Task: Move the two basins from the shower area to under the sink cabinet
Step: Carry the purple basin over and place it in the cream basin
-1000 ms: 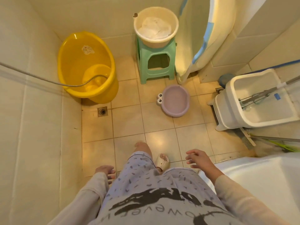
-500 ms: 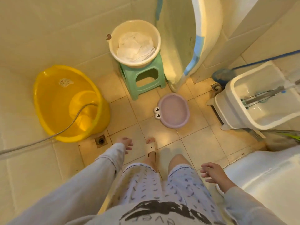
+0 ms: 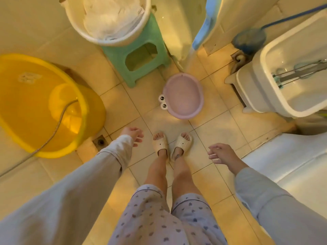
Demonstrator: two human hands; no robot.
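A small lilac basin (image 3: 184, 96) with cartoon frog eyes on its rim lies on the tiled floor just ahead of my slippered feet. A cream basin (image 3: 79, 23) holding white cloth rests on a green stool (image 3: 139, 59) at the top. My left hand (image 3: 132, 136) hangs open over the floor, left of my feet and below the lilac basin. My right hand (image 3: 221, 152) is open too, fingers loosely apart, to the right of my feet. Neither hand touches a basin.
A big yellow tub (image 3: 35, 106) stands at the left with a metal shower hose (image 3: 58, 124) trailing into it. A floor drain (image 3: 100, 141) is beside it. A shower curtain (image 3: 180, 29) hangs at the top, a white mop bucket (image 3: 276, 85) at right, a white fixture (image 3: 292, 165) at lower right.
I have stepped closer into the shower area and both feet now stand side by side. The basins appear nearer. My left arm has stretched further forward; my right hand has lifted a little.
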